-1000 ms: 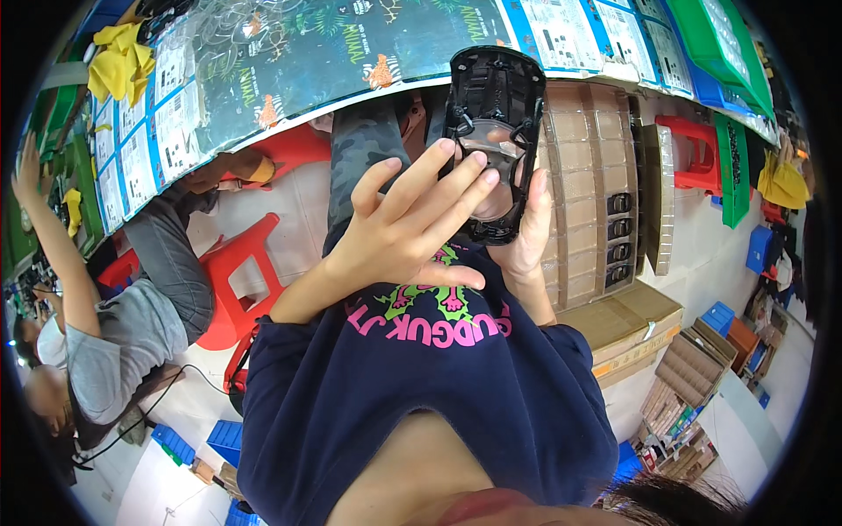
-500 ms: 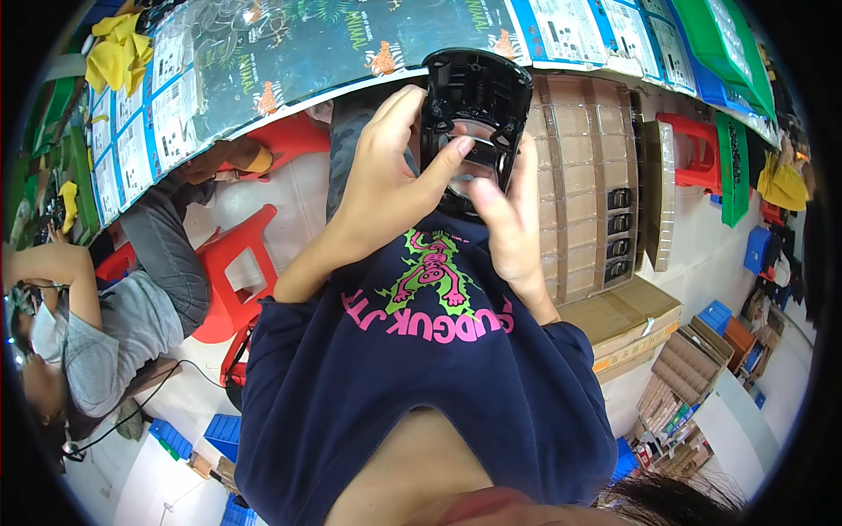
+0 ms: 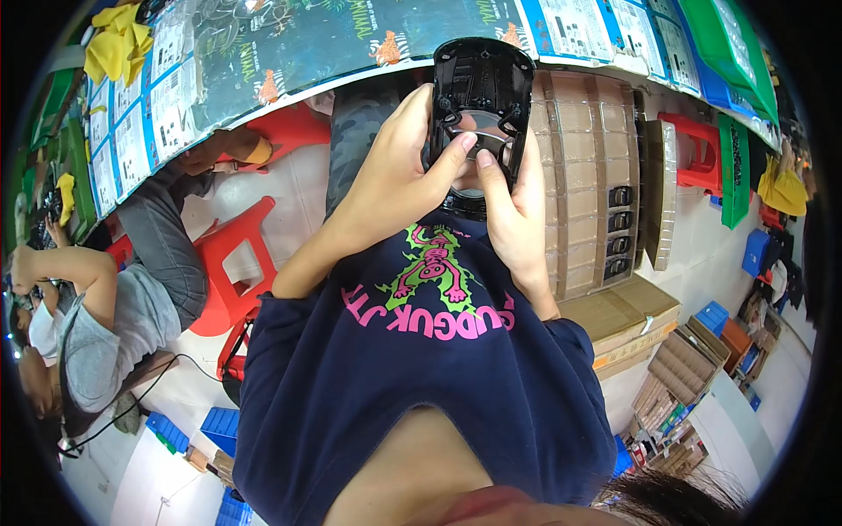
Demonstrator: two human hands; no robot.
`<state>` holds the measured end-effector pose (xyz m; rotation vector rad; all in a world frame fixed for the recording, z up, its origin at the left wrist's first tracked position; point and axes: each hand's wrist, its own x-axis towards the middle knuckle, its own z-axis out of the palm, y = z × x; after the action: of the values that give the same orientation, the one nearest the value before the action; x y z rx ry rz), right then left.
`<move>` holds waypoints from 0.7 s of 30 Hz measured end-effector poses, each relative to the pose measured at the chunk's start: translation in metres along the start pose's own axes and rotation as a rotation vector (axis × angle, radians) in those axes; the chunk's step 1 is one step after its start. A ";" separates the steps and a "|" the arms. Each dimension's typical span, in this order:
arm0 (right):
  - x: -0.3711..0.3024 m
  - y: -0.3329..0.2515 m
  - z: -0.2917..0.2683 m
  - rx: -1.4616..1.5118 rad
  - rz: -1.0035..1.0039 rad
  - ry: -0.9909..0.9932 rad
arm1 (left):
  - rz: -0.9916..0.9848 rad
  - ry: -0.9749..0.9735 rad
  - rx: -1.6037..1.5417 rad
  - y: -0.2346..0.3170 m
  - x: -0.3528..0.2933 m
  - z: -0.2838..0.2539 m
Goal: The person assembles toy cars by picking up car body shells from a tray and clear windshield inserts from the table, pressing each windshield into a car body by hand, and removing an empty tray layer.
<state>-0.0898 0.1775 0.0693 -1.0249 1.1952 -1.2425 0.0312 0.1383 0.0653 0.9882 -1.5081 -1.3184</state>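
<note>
Between my hands is a glossy black plastic toy car body shell (image 3: 480, 83), its hollow inner side facing me. A clear window piece sits in the openings near its lower half. My left hand (image 3: 417, 162) grips the shell's left edge, with the thumb pressed on the clear part. From the right side my right hand (image 3: 513, 193) holds the other edge, and its thumb rests on the same area close to the left thumb. The fingers behind the shell are hidden. The shell is held up at the front edge of the worktable (image 3: 333, 74).
At the right stands a divided cardboard tray (image 3: 574, 167) with several small black parts (image 3: 620, 221) in one column. Below it lies a closed carton (image 3: 623, 316). Red stools (image 3: 232, 263) and a seated co-worker (image 3: 132, 307) are at the left. Green bins (image 3: 728, 53) sit at the table's far right.
The shell has shifted slightly up and to the right. My right thumb, blurred before, now presses on the clear part beside the left thumb. The co-worker's arm has moved.
</note>
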 end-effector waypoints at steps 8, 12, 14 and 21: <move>-0.001 -0.002 0.002 0.025 0.026 0.002 | -0.063 -0.132 0.053 -0.008 -0.002 -0.009; 0.002 0.001 0.003 -0.014 -0.012 0.001 | -0.044 -0.033 -0.011 -0.005 -0.002 -0.002; 0.004 0.004 0.002 -0.037 -0.033 0.004 | -0.060 0.027 -0.096 -0.006 -0.001 0.000; 0.010 0.001 0.007 -0.129 -0.111 0.033 | -0.008 0.077 -0.131 -0.011 0.003 0.000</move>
<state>-0.0833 0.1675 0.0681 -1.1832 1.2717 -1.2858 0.0303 0.1347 0.0546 0.9508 -1.3441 -1.3518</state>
